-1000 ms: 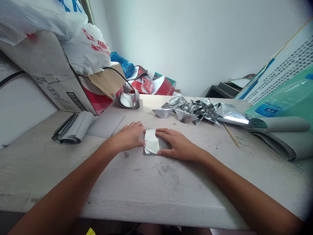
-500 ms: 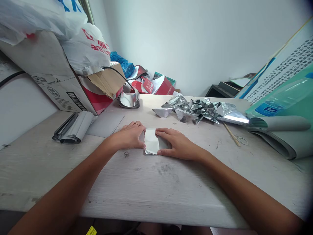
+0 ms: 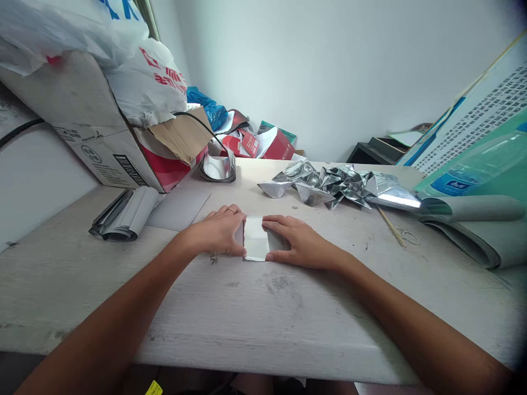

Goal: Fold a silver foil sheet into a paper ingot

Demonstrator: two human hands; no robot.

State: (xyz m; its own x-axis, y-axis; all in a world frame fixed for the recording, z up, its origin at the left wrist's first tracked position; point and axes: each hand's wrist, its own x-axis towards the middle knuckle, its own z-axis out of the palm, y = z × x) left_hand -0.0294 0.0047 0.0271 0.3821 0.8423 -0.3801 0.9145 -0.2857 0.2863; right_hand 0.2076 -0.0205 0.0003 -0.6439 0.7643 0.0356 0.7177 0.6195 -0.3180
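1. Silver foil sheet (image 3: 255, 238) lies flat on our whitewashed table (image 3: 255, 323), between our hands.
2. Left hand (image 3: 216, 231): fingers pressed together against the sheet's left edge.
3. Right hand (image 3: 300, 241): same, on its right edge.
4. Crumpled foil pile (image 3: 329, 186) sits beyond.

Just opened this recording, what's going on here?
A person sits at a pale, scuffed wooden table with both bare hands on a small folded rectangle of shiny silver foil. The left hand and right hand touch it from opposite sides. Farther along the table lies a heap of creased, folded silver foil pieces, and a curled silver foil strip sits toward the back.
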